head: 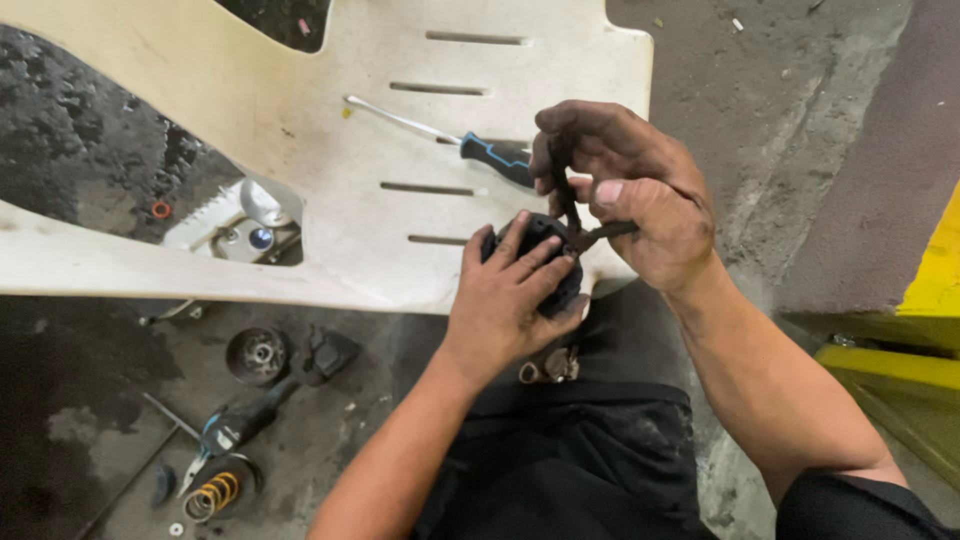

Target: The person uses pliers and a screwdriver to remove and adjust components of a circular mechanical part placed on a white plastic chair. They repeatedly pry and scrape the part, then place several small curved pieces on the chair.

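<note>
**Two greasy hands on a small black part above a white panel**

The left hand point(505, 300) is closed around a round black greasy part point(545, 240), with the fingers spread over its top. This part sits near the centre of the view, at the lower edge of a large cream-white plastic panel with narrow slots point(300, 130).

The right hand point(630, 190), at about 1 o'clock from the left hand, grips a pair of dark slim pliers point(585, 232). The tips of the pliers touch the black part; I cannot tell exactly what they pinch.

On the panel, at 11 o'clock from the hands, lies a screwdriver with a black and blue handle and a long metal shaft point(450, 140); its handle end is hidden behind the right hand.

On the dark dirty floor at 8 o'clock are a round black metal disc point(257, 355), a black and blue power tool point(245, 420) and a small yellow coil spring point(212, 495). At 3 o'clock there is a yellow painted metal frame point(920, 330).
</note>
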